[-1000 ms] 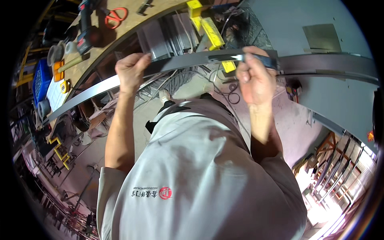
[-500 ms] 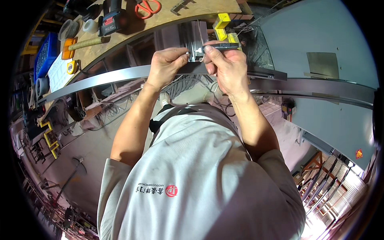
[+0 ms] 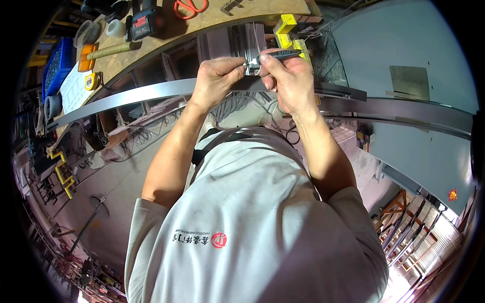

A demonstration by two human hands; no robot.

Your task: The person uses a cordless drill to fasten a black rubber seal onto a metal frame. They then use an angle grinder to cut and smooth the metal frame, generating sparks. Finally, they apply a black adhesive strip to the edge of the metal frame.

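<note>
My left hand (image 3: pixel 217 81) is closed in a pinch on a small, pale-tipped piece, too small to name. Just right of it, my right hand (image 3: pixel 290 76) is wrapped round a dark-handled utility knife (image 3: pixel 283 54), its bright tip pointing left at the pinched piece. The two sets of fingertips are close together, with a narrow gap between them. Under both hands runs a long grey metal profile (image 3: pixel 141 95), lying crosswise. A thin cable (image 3: pixel 256 35) hangs down behind the fingers.
On the wooden bench (image 3: pixel 212 19) lie a cordless drill (image 3: pixel 146 22), red-handled scissors (image 3: pixel 189 7), an orange-headed hammer (image 3: pixel 108 51) and a tape measure (image 3: pixel 91 81). A blue bin (image 3: pixel 58 68) holds small hardware. Yellow blocks (image 3: pixel 284 30) stand beyond my right hand; a large grey panel (image 3: pixel 379 45) fills the right.
My left hand has moved slightly right, bringing the pinched piece nearer the knife's tip. The right hand keeps its grip, and the whole view has shifted a little.
</note>
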